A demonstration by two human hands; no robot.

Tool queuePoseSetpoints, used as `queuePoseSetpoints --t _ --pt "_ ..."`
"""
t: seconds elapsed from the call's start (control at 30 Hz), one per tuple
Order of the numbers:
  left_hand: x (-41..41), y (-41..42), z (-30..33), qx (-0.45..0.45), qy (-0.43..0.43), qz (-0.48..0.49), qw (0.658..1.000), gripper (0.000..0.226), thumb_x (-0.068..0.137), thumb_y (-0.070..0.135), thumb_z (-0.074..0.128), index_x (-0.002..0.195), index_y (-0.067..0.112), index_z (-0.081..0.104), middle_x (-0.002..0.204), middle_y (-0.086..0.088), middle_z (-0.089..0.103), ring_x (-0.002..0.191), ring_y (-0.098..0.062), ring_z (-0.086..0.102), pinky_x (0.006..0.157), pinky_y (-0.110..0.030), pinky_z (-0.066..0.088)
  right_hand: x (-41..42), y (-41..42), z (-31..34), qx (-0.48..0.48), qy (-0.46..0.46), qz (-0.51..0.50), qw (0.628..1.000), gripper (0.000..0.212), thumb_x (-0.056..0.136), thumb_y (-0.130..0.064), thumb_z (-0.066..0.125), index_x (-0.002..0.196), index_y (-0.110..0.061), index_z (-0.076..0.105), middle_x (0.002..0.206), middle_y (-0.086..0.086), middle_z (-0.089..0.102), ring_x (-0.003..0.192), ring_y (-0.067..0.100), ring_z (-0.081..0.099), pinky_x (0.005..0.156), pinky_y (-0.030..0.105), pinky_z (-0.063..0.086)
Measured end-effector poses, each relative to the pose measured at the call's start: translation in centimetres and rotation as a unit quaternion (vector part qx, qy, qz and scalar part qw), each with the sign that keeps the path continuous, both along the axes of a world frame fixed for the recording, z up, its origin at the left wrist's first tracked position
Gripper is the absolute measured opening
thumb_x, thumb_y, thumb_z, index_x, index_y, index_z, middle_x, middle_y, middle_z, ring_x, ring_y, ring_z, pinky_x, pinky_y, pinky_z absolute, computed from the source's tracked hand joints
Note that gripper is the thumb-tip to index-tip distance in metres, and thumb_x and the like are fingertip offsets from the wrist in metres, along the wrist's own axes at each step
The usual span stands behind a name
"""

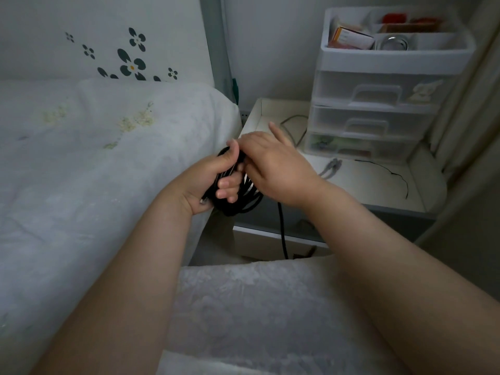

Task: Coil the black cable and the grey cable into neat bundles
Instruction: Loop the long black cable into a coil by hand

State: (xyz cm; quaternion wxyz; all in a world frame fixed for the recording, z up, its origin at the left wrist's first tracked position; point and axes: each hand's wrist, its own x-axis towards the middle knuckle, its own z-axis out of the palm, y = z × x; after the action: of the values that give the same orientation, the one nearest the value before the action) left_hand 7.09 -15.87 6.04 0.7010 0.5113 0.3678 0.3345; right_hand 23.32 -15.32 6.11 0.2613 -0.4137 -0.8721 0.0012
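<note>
Centre of frame: the black cable (244, 204) is held as a bundle of several loops in the left hand (213, 182), whose fingers (228, 185) are curled shut around the loops. A small connector end is seen at the heel of that hand. The right hand (273, 166) is laid over the right side of the bundle, thumb and fingers closed on the strands near the top, index finger stretched out toward the upper right. One loose length of the black cable is seen hanging straight down from under the right wrist, toward the floor.

Right of centre: the grey cable (328, 169) is left lying on the white tabletop (365, 182), its plug end just beyond the right hand, not touched. A thin black wire (392, 173) is laid further right on the same surface. A plastic drawer unit (378, 104) is stood at the upper right. A bed (94, 158) with white cover fills the left of the frame.
</note>
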Motion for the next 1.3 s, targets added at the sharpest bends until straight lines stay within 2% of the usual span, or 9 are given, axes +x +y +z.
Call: queuePoseSetpoints --t 0.13,0.27,0.43,0.53,0.73,0.87,1.07,1.2,1.3 --pt "-0.1 0.1 -0.5 -0.006 0.017 -0.026 0.999 0.05 0.08 0.064 0.04 0.078 0.014 0.045 0.04 0.007 0.032 0.03 -0.006 0.028 0.043 -0.022 0.039 1.2 0.8 0.7 -0.004 0.009 -0.016 1.0 0.023 0.092 -0.036 0.055 0.105 -0.018 0.063 0.1 -0.005 0.064 0.107 0.017 0.055 0.111 0.032 0.017" --pt "-0.4 0.2 -1.0 0.007 0.016 -0.063 0.998 0.066 0.06 0.068 0.072 0.083 0.011 0.048 0.045 0.006 0.037 0.034 -0.006 0.034 0.047 -0.023 0.043 1.9 1.3 0.8 -0.055 0.045 0.001 0.997 0.023 0.085 -0.041 0.063 0.091 -0.018 0.064 0.088 -0.006 0.064 0.092 0.015 0.052 0.095 0.03 0.033" --pt "-0.9 0.5 -0.3 0.039 0.111 -0.159 0.98 0.059 0.055 0.042 0.09 0.081 0.01 0.048 0.049 0.004 0.045 0.04 -0.007 0.042 0.049 -0.022 0.044 2.6 1.1 0.7 -0.163 0.09 0.024 0.982 0.019 0.085 -0.038 0.065 0.085 -0.019 0.061 0.087 -0.001 0.064 0.086 0.015 0.054 0.078 0.035 0.046" --pt "-0.9 0.4 0.0 0.057 0.182 -0.17 0.967 0.026 0.075 0.022 0.077 0.065 0.013 0.056 0.046 0.001 0.05 0.041 -0.009 0.046 0.048 -0.021 0.042 2.7 0.9 0.5 -0.182 0.062 0.021 0.981 0.019 0.086 -0.039 0.063 0.086 -0.02 0.059 0.086 -0.002 0.065 0.083 0.016 0.056 0.076 0.035 0.046" --pt "-1.0 0.2 0.6 0.096 0.194 -0.113 0.97 0.051 0.09 0.03 0.061 0.042 0.017 0.053 0.039 -0.002 0.046 0.036 -0.013 0.042 0.051 -0.026 0.043 3.4 2.0 0.1 -0.149 0.031 -0.002 0.988 0.018 0.09 -0.029 0.059 0.109 -0.029 0.061 0.098 -0.011 0.063 0.1 0.017 0.052 0.089 0.034 0.04" --pt "-2.5 0.1 0.9 0.07 0.109 -0.142 0.981 0.043 0.088 0.035 0.067 0.058 0.01 0.047 0.039 0.001 0.041 0.032 -0.01 0.037 0.046 -0.024 0.043 4.5 2.5 0.2 -0.23 -0.05 -0.064 0.97 0.018 0.094 -0.02 0.056 0.11 -0.024 0.063 0.11 -0.007 0.065 0.104 0.015 0.057 0.088 0.03 0.044" --pt "-4.3 0.7 0.9 0.075 0.032 -0.061 0.995 0.043 0.075 0.046 0.074 0.069 0.012 0.049 0.038 0.006 0.04 0.03 -0.006 0.036 0.044 -0.023 0.042 5.6 2.2 1.3 -0.423 0.417 0.021 0.804 0.03 0.099 -0.033 0.044 0.082 -0.012 0.057 0.054 -0.002 0.051 0.05 0.014 0.054 0.058 0.025 0.053" --pt "-3.2 0.7 1.0 0.12 0.053 0.114 0.985 0.041 0.089 0.037 0.062 0.057 0.014 0.05 0.041 0.004 0.041 0.036 -0.009 0.037 0.049 -0.024 0.041 6.1 3.2 1.5 -0.44 0.575 -0.016 0.69 0.036 0.099 -0.042 0.039 0.076 -0.016 0.051 0.05 -0.009 0.026 0.043 0.005 0.02 0.039 0.017 0.015" --pt "-2.6 1.3 0.8 0.128 0.041 0.307 0.942 0.038 0.09 0.032 0.065 0.059 0.016 0.051 0.043 0.004 0.044 0.04 -0.011 0.04 0.05 -0.024 0.042 6.5 3.1 1.5 -0.505 0.661 0.037 0.554 0.035 0.099 -0.036 0.042 0.069 -0.018 0.047 0.049 -0.01 0.027 0.039 0.003 0.021 0.036 0.015 0.013"
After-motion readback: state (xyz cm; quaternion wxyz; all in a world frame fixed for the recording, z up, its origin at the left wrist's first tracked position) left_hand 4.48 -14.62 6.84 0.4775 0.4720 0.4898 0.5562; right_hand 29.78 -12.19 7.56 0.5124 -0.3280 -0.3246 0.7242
